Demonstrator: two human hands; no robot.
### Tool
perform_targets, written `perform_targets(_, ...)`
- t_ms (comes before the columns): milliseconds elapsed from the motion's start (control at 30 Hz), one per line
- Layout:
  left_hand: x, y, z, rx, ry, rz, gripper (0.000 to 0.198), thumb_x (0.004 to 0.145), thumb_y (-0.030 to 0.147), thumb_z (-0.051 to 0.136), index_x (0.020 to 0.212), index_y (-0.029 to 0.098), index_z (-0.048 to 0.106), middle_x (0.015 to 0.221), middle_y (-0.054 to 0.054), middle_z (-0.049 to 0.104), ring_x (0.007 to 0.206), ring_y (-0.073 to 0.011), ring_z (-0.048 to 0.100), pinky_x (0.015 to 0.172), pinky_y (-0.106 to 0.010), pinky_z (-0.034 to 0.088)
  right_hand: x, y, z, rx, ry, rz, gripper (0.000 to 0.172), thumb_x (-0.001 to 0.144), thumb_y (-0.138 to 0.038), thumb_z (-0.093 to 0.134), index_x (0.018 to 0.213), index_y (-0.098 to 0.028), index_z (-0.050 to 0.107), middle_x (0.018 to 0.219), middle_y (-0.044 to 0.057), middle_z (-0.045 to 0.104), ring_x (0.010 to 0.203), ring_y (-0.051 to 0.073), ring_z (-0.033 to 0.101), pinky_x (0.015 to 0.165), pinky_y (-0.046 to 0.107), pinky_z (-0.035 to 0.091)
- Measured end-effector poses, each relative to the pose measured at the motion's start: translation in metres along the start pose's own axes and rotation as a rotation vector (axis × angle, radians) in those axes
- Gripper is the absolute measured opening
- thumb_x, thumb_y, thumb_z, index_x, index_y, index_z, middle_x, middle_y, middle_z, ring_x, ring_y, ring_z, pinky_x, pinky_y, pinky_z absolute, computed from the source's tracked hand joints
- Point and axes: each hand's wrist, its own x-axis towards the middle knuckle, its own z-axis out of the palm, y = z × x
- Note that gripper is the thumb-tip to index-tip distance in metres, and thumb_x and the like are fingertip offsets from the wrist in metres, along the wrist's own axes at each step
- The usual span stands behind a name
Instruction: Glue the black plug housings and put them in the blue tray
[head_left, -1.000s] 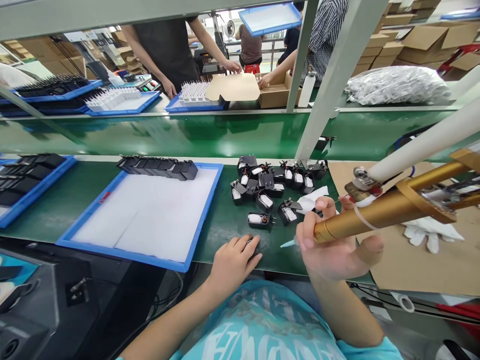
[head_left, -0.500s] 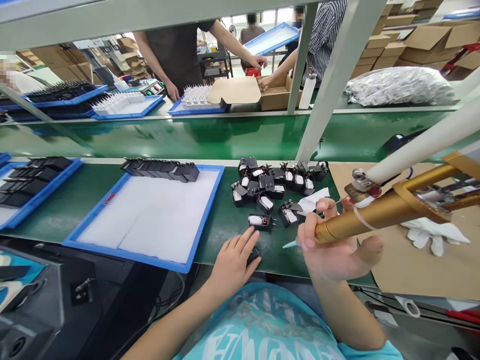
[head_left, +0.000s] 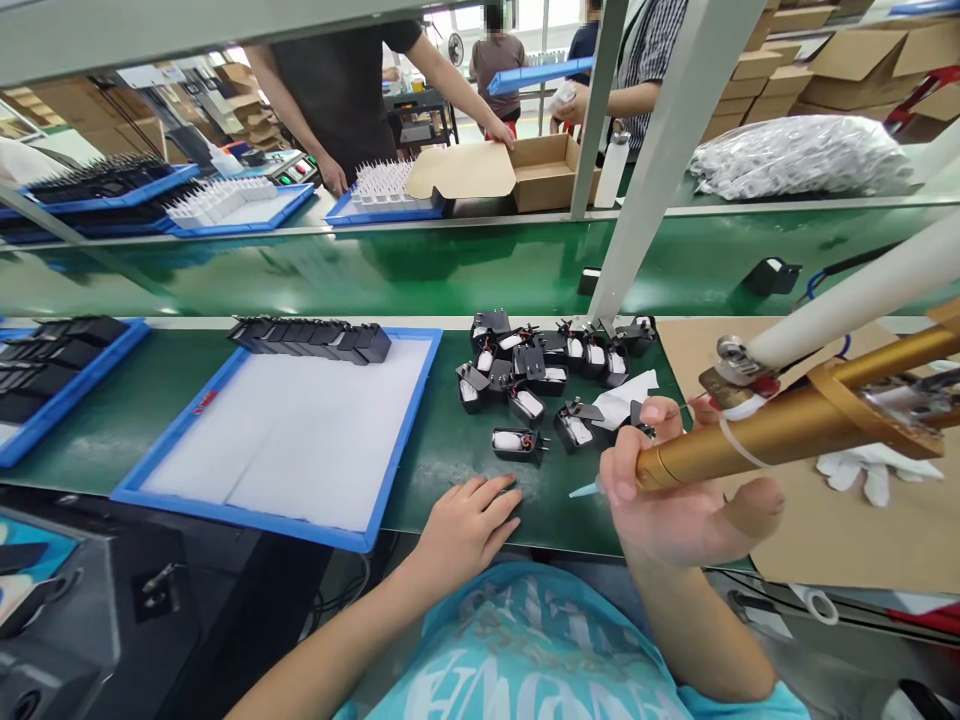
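"Green benchtop right across the front of us. What's at the far left?"

"A smaller-looking tray, partly out of sight, with rows of black cases in it. Next along comes a big blue tray, lined in white, with one line of cases along its back edge."

"And the left hand?"

"Just right of that big tray, palm down at the front of the bench, fingers loosely spread. I can't tell whether anything's under it."

"Where's the nearest case?"

"One single open case lies just beyond those fingertips, a little to their right, with a gap between. Behind it there's a jumbled pile of cases."

"What about the right hand?"

"Farther right, fingers curled around the lower end of a golden tool. Its pale blue tip points left, nearer us than the single case and clear of it."

"Past that?"

"Brown cardboard, with white gloves lying on it."
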Motion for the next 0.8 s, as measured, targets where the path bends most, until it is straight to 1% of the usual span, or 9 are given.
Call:
perform_targets(67,0.0,-0.002,-0.001,-0.157,0.01,-0.052,0.023,0.093,0.027,0.05,0.114,0.021,0.057,0.117,-0.008,0.065,0.097,-0.0235,0.064,0.082,-0.038,0.053,0.0,0.0,-0.001,-0.011,-0.003,-0.001,0.043,0.083,-0.061,0.042,0.099,-0.027,0.063,0.101,0.0,0.045,0.047,0.008,0.052,0.034,0.026,0.035)
perform_targets(100,0.0,-0.002,-0.001,-0.295,0.03,-0.118,0.024,0.093,0.028,0.05,0.115,0.022,0.057,0.115,-0.008,0.065,0.099,-0.0229,0.064,0.084,-0.038,0.053,0.0,0.0,-0.001,-0.017,-0.001,0.001,0.043,0.083,-0.061,0.042,0.098,-0.027,0.063,0.101,0.0,0.045,0.047,0.008,0.052,0.034,0.026,0.035)
perform_targets(167,0.002,-0.001,-0.004,-0.711,0.11,-0.314,0.024,0.094,0.033,0.049,0.115,0.024,0.053,0.109,-0.007,0.066,0.096,-0.0206,0.065,0.083,-0.035,0.054,0.0,0.0,-0.001,-0.033,0.006,0.004,0.043,0.083,-0.061,0.042,0.098,-0.028,0.063,0.101,0.0,0.046,0.046,0.008,0.051,0.034,0.026,0.035)
perform_targets(267,0.009,0.006,-0.008,-1.453,0.259,-0.575,0.026,0.094,0.044,0.045,0.111,0.024,0.048,0.096,-0.004,0.066,0.072,-0.0163,0.068,0.06,-0.028,0.056,0.0,0.0,-0.003,-0.077,0.036,-0.005,0.042,0.082,-0.061,0.042,0.098,-0.029,0.064,0.104,0.0,0.048,0.045,0.008,0.051,0.033,0.026,0.036)
perform_targets(300,0.013,0.009,-0.009,-1.647,0.299,-0.618,0.029,0.093,0.048,0.046,0.109,0.023,0.048,0.091,-0.003,0.066,0.065,-0.015,0.067,0.053,-0.025,0.055,0.0,-0.001,-0.003,-0.095,0.057,-0.012,0.041,0.081,-0.061,0.043,0.098,-0.029,0.064,0.107,0.001,0.049,0.045,0.008,0.05,0.032,0.026,0.036)
perform_targets(367,0.019,0.014,-0.012,-1.901,0.348,-0.669,0.034,0.089,0.051,0.053,0.106,0.022,0.051,0.084,-0.001,0.064,0.059,-0.0127,0.065,0.047,-0.02,0.051,0.0,-0.002,-0.005,-0.125,0.111,-0.024,0.041,0.08,-0.061,0.047,0.1,-0.03,0.064,0.111,0.001,0.051,0.044,0.007,0.049,0.031,0.026,0.037)
perform_targets(433,0.025,0.018,-0.015,-2.038,0.353,-0.686,0.035,0.086,0.05,0.059,0.104,0.021,0.054,0.082,0.0,0.064,0.058,-0.0109,0.064,0.045,-0.017,0.05,0.0,-0.003,-0.008,-0.14,0.147,-0.031,0.04,0.077,-0.061,0.051,0.102,-0.032,0.064,0.112,0.001,0.052,0.042,0.007,0.049,0.031,0.026,0.037)
perform_targets(533,0.028,0.02,-0.017,-2.135,0.329,-0.653,0.032,0.085,0.048,0.061,0.102,0.021,0.056,0.081,0.0,0.064,0.056,-0.0099,0.063,0.043,-0.016,0.05,0.002,-0.004,-0.013,-0.149,0.159,-0.05,0.042,0.075,-0.062,0.056,0.103,-0.033,0.065,0.109,0.001,0.054,0.041,0.008,0.049,0.031,0.027,0.037)
perform_targets(800,0.026,0.018,-0.017,-2.105,0.346,-0.491,0.03,0.089,0.047,0.055,0.103,0.02,0.057,0.083,-0.001,0.064,0.058,-0.012,0.065,0.043,-0.018,0.052,0.006,-0.006,-0.019,-0.151,0.207,-0.061,0.041,0.073,-0.061,0.06,0.101,-0.032,0.064,0.107,-0.001,0.055,0.042,0.009,0.049,0.031,0.028,0.035)
